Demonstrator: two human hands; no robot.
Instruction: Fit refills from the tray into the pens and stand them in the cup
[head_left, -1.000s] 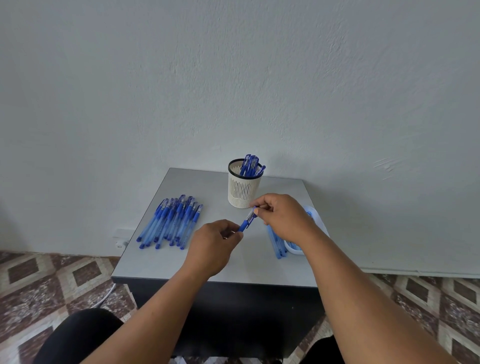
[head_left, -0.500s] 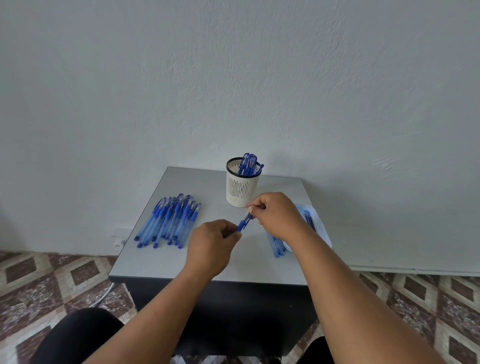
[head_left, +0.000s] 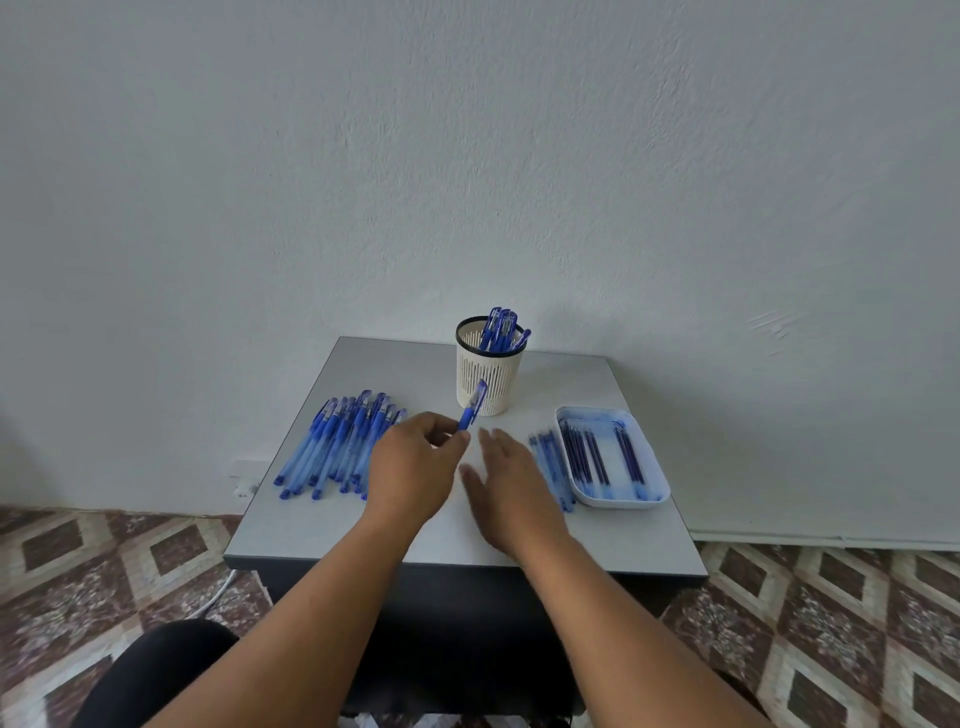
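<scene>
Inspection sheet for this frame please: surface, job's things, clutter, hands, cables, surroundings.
Surface: grey table, small, against the wall.
Job's things: cup at the back holds several pens; pile of pens lies flat on the left; tray on the right holds refills; more thin blue pieces lie on the table beside the tray's left edge.
Clutter: nothing seen.
Hands: left hand holds one pen, tilted, in front of the cup; right hand open, fingers straight, holds nothing.
Cables: white cable on the floor, left of the table.
Surroundings: white wall, patterned floor tiles, wall socket low on the left.
</scene>
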